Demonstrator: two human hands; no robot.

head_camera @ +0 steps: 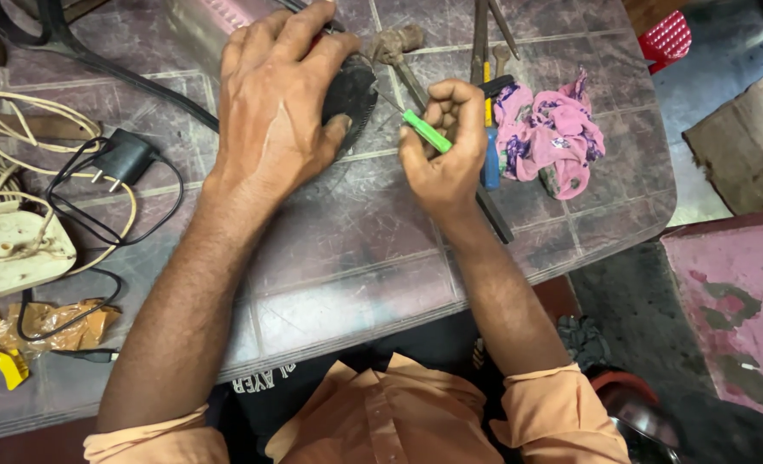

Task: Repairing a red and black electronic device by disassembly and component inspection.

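Head view looks down on two bare hands at work on a tiled worktop [356, 258]. Left hand [274, 103] lies spread and curled over a dark round part [354, 96], palm pressing it down, fingers wrapped over its far edge. Right hand [442, 150] is closed in a pinch around a green-handled screwdriver [424, 131], whose thin shaft runs up and left toward the rim of the round part; the tip itself is too small to make out. So the tool lies between the two hands, its handle inside the right fist, its point just beside the left thumb.

As I judge it, the risk is a slip: if the tip skids off the part, it would run straight at the left thumb, which sits close in its line. A loose press from the left palm could also let the part turn.

Just right of the right hand lie a blue-handled screwdriver [491, 163] and a pink cloth [549, 133]. Further left are a black charger [122, 159] and a cream extension socket [16, 249].
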